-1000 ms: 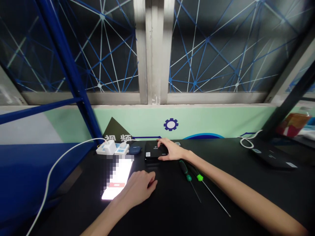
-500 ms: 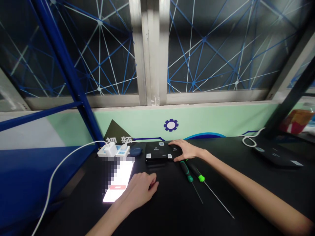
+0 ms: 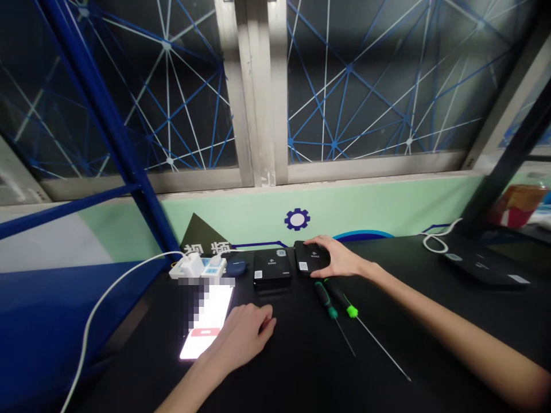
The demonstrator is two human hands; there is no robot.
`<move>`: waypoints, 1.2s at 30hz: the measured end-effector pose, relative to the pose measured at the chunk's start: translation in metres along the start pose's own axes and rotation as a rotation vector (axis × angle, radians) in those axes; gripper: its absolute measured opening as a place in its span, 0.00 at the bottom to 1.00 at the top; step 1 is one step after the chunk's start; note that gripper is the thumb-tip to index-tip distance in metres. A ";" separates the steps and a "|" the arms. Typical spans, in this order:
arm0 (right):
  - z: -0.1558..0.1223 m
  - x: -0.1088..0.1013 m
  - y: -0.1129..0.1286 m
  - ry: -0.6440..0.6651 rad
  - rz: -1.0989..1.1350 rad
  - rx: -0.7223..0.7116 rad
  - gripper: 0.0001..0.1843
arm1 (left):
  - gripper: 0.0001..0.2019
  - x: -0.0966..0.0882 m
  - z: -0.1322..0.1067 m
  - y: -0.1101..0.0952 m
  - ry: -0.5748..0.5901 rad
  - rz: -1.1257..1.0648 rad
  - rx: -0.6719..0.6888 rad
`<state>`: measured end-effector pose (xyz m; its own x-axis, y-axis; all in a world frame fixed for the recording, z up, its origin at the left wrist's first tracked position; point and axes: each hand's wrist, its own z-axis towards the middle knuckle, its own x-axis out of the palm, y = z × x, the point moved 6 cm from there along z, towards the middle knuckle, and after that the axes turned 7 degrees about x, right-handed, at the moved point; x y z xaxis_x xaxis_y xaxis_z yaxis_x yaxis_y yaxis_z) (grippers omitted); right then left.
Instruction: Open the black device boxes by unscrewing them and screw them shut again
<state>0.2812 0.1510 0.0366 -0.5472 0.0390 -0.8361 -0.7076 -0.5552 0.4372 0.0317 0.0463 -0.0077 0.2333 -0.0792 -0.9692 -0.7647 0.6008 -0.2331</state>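
Note:
My right hand grips a small flat black box with a white label, thumb on the near edge and fingers on the far edge. The box is tilted, and part of it is hidden by the hand. Just left of it, a similar black box with printed labels lies apart on the table. My left hand rests loosely curled on the black tabletop, with no object visible in it. Beside its wrist lies a phone with a bright screen. Two screwdrivers, one dark green and one bright green, lie below my right hand.
A white power strip with a plugged-in charger stands at the back left, beside a dark blue case. A larger flat black device and a white cable lie at the right. A blue metal frame rises on the left.
My right hand has shifted slightly right with the small black box, opening a gap from the other box. The box is now tilted. My left hand has hardly moved.

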 end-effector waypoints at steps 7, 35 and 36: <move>-0.051 0.010 0.071 0.089 0.039 0.012 0.48 | 0.17 -0.007 -0.002 0.002 0.001 -0.055 -0.001; -0.082 0.064 0.100 0.188 0.141 0.008 0.48 | 0.12 -0.008 -0.003 0.004 0.002 0.007 -0.068; -0.082 0.065 0.100 0.193 0.143 0.011 0.48 | 0.12 -0.008 -0.003 0.005 0.005 0.010 -0.071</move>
<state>0.2116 0.0301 -0.0009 -0.5475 -0.1995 -0.8127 -0.6343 -0.5345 0.5585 0.0248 0.0477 -0.0017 0.2224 -0.0778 -0.9718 -0.8077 0.5436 -0.2284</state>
